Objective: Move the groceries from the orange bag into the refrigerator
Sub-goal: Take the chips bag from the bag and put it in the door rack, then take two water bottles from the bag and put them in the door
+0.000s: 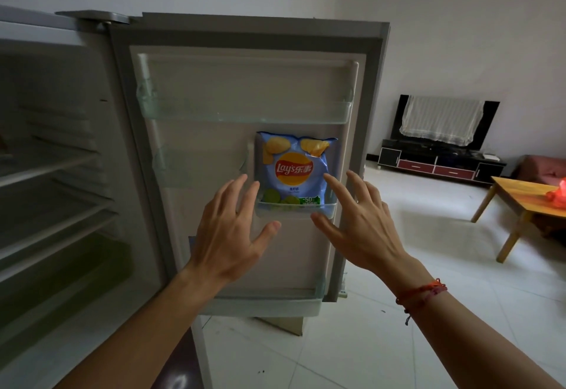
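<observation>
So both my hands are up in front of the open refrigerator (61,97) door (373,112) right now, and neither one is holding anything. My left hand (232,235) has its fingers spread wide with the thumb sticking out to the side, just left of the little door bin (294,213). My right hand (358,229) is spread the same way on the other side, thumb pointing in under the bin. Its index fingertip overlaps the right edge of the chip bag (294,168), but I honestly can't tell if it's touching.

The chip bag is a light blue Lay's one, standing upright in that small clear bin on the right half of the door, below the long upper door shelf (245,112). Its top pokes well above the bin's rim.

Inside the refrigerator on the left it's dark, I can just make out the shelves (46,171). The orange bag (559,194) is well apart from all this, sitting on the wooden surface (514,189) over at the far right. Red string bracelet (422,293) on my right wrist.
</observation>
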Motion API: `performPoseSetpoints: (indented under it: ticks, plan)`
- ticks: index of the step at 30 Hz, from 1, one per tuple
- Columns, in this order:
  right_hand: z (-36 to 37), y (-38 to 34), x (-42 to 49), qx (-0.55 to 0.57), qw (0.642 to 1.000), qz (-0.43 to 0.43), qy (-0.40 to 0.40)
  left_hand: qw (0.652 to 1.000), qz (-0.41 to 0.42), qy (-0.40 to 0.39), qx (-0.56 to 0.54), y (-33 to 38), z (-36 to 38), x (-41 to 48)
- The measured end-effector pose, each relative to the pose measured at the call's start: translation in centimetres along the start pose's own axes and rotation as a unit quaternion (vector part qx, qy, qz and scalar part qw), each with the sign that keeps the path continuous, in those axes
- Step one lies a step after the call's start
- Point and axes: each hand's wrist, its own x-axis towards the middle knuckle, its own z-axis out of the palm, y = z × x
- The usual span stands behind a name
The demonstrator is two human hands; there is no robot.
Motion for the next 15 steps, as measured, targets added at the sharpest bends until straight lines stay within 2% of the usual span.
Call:
performPoseSetpoints:
  ticks: [7,15]
  plan:
    - [-1.8,1.5,-1.8,-0.003,1.000,0.018,-0.019,1.000,0.000,-0.011,-0.025,2.2,0.8,-0.2]
    - [-4.8,2.5,-6.9,-0.054,0.993,0.101,0.005,0.993,0.088,-0.012,-0.082,5.3,1.7,0.2]
